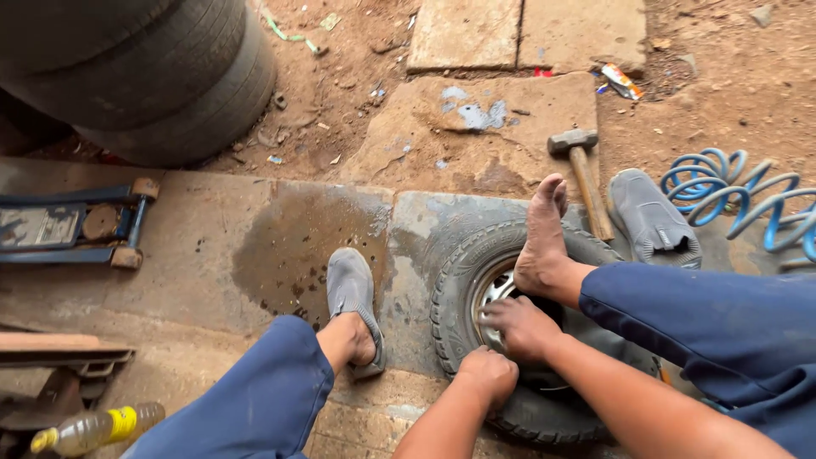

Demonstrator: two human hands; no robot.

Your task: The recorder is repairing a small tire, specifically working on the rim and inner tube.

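Hands work a small tyre point(459, 280) lying flat on the concrete floor point(212, 246): left hand point(486, 374) clenched on its near sidewall, right hand point(520, 327) curled at the rim point(495, 289), bare foot point(544, 234) pressing beside a hammer point(582, 170).

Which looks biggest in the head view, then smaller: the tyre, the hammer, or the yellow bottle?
1. Tyre, plainly biggest.
2. Hammer and yellow bottle look about alike; the bottle lies nearer the camera, so unsure.

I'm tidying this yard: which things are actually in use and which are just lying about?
In use: small tyre, its wheel rim, left hand, right hand, bare foot.

Lying about: hammer, grey shoe, blue coiled hose, floor jack, bottle, stacked tyres.
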